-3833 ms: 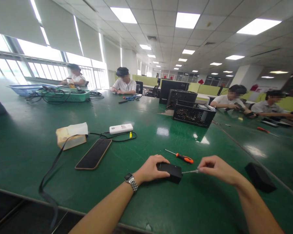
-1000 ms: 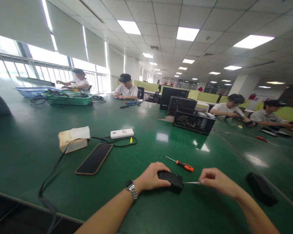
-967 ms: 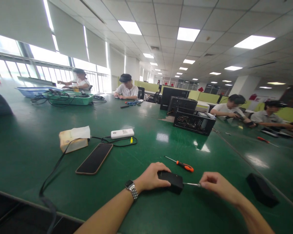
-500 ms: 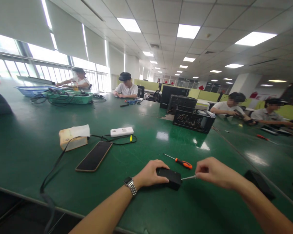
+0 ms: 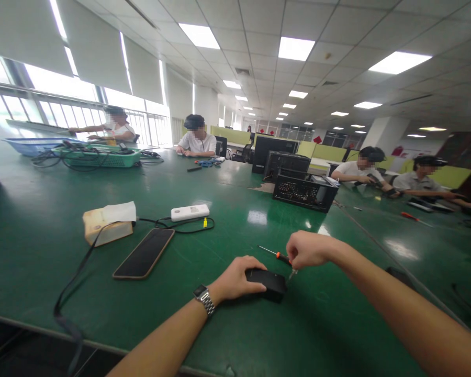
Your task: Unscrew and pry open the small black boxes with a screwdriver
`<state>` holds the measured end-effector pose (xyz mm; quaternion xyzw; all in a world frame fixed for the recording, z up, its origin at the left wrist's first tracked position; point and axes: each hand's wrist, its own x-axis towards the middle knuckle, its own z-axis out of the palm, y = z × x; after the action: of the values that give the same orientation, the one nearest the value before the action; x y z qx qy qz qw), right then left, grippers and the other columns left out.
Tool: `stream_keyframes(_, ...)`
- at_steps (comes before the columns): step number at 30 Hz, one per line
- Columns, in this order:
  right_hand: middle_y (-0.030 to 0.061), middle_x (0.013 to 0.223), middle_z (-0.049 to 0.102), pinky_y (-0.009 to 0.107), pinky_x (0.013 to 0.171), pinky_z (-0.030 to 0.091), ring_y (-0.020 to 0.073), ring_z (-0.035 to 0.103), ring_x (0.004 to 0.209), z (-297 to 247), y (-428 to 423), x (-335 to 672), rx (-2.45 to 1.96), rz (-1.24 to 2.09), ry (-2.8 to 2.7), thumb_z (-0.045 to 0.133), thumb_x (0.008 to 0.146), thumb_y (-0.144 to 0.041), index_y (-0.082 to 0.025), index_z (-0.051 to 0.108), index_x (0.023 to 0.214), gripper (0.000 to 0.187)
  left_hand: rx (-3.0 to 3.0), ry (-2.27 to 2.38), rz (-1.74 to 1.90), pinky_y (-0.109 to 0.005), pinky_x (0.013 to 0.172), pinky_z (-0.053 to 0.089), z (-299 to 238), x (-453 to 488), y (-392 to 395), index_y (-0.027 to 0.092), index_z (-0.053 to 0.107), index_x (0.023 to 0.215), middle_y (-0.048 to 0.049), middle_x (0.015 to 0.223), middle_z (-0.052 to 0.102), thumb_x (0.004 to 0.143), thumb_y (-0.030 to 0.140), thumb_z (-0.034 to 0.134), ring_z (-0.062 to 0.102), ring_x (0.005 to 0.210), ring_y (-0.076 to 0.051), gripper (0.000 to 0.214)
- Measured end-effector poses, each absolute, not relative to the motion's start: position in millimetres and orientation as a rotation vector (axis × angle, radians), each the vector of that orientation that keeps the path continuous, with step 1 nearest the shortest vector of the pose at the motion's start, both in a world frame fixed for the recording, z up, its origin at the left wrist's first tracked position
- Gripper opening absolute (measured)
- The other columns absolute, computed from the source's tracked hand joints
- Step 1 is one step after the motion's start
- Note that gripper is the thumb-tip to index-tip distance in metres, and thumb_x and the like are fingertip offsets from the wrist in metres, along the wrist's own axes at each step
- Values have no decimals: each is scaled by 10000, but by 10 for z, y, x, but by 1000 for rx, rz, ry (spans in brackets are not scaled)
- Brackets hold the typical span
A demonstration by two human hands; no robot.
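Work on the black box (image 5: 275, 281) is judged to be underway, not finished: a slim metal tool (image 5: 292, 274) is held at its right end. Box is laid flat on the green tabletop (image 5: 235, 327), near side, just right of centre. Left end is gripped by the left hand (image 5: 232, 278): fingers part-open to the box's width, thumb along the near side, the others over the top and far side. Tool is pinched in the closed fingers of the right hand (image 5: 309, 250), steeply tilted, tip down; contact with the box can't be confirmed. Done so far: box is steadied, tool is in hand and brought to the end. No opened seam and no detached part can be made out, so by that reading the work at that end is left to complete; the end face itself is too small to be checked. Orange-and-black screwdriver (image 5: 278, 255) is left lying just beyond the box, handle partly covered by the right hand, so it is judged unused here. Smartphone (image 5: 143, 254) is set well apart, to the left.
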<state>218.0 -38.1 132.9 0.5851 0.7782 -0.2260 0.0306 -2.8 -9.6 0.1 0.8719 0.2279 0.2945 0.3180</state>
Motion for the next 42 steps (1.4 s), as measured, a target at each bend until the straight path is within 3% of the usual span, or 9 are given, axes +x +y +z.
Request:
stream_keyframes(2, -20, 542, 573, 225, 504, 346, 117, 489, 529, 1159, -512, 2400, 1869, -836, 2438, 620, 605, -212, -175, 640, 577, 50, 2294, 597, 773, -288, 842, 433, -3, -24, -91, 176, 687, 1043, -59, 1013, 679, 729, 416, 755, 603, 935, -216, 401)
stream_keyframes(5, -5, 645, 580, 226, 569, 392, 121, 500, 607, 797, -780, 2646, 1996, -1028, 2498, 559, 733, -361, -164, 627, 695, 211, 2293, 588, 780, -293, 848, 429, -12, -15, -82, 173, 687, 1042, -60, 1016, 675, 726, 412, 756, 602, 939, -218, 402)
stream_keyframes(8, 0, 685, 544, 221, 517, 355, 114, 455, 584, 409, -1023, 2754, 2165, -1129, 2515, 490, 807, -466, -161, 604, 791, 326, 2289, 610, 776, -286, 833, 431, -22, -6, -82, 172, 687, 1046, -56, 1007, 675, 712, 405, 767, 601, 919, -215, 415)
stream_keyframes(14, -28, 666, 505, 211, 479, 289, 88, 393, 540, -100, -1219, 2787, 2496, -1579, 2462, 609, 808, -465, -175, 625, 821, 291, 2270, 650, 760, -276, 811, 435, -32, 5, -94, 177, 686, 1047, -48, 990, 672, 708, 387, 769, 595, 892, -210, 407)
stream_keyframes(18, -41, 621, 494, 214, 473, 301, 88, 390, 515, -120, -1215, 2789, 2569, -1632, 2442, 617, 805, -442, -175, 632, 788, 268, 2254, 645, 749, -275, 809, 436, -23, 2, -93, 173, 684, 1044, -49, 994, 666, 712, 381, 765, 593, 900, -211, 400)
stream_keyframes(24, 20, 725, 629, 255, 660, 412, 157, 543, 702, 132, -1155, 2662, 2435, -1358, 2649, 643, 780, -382, -158, 678, 733, 232, 2262, 642, 768, -280, 825, 432, -29, -5, -94, 179, 687, 1048, -49, 999, 669, 707, 386, 767, 593, 901, -211, 407)
stream_keyframes(30, -46, 566, 473, 216, 455, 276, 87, 368, 486, 9, -1190, 2606, 2653, -1567, 2366, 612, 773, -453, -167, 642, 738, 290, 2245, 657, 752, -274, 806, 438, -12, 3, -118, 170, 685, 1041, -50, 994, 669, 707, 379, 768, 596, 896, -210, 402)
stream_keyframes(42, -71, 555, 431, 205, 429, 193, 58, 297, 446, -123, -1279, 2670, 2615, -1826, 2273, 621, 778, -489, -174, 595, 740, 318, 2265, 653, 748, -275, 815, 439, -26, 11, -110, 176, 680, 1039, -49, 988, 663, 715, 393, 757, 594, 901, -210, 398)
